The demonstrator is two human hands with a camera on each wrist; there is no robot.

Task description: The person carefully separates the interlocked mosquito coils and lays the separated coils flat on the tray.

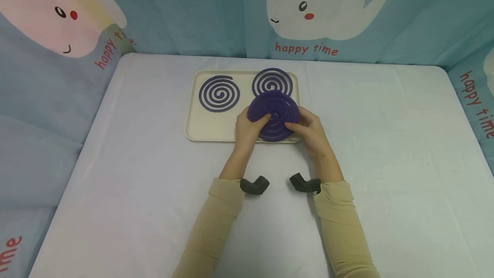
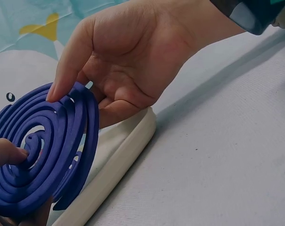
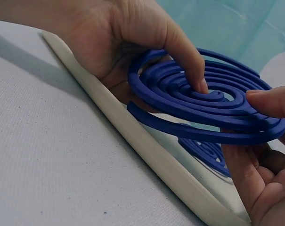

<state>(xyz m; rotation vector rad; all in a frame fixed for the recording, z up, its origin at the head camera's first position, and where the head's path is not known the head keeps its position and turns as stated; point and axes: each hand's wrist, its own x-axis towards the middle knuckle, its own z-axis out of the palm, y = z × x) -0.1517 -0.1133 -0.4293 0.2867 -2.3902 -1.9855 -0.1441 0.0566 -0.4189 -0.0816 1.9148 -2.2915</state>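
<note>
Both hands hold a purple mosquito coil [image 1: 275,133] up over the front right part of a cream tray [image 1: 208,128]. My left hand [image 1: 245,130] grips its left side, the thumb pressing close to the spiral's centre. My right hand [image 1: 314,134] pinches the right edge between thumb and fingers. In the right wrist view the held coil [image 3: 151,100] looks like two nested strands, with one loose end sagging below the rest. Another coil [image 1: 219,109] lies flat at the tray's left. A further coil [image 1: 272,70] at the back right is partly hidden behind the held one.
The tray stands on a white-covered table [image 1: 127,162], near its back edge. A blue curtain [image 1: 193,16] with whale prints hangs behind and at the sides. Dark curved wrist devices [image 1: 255,185] stick out inward from both sleeves.
</note>
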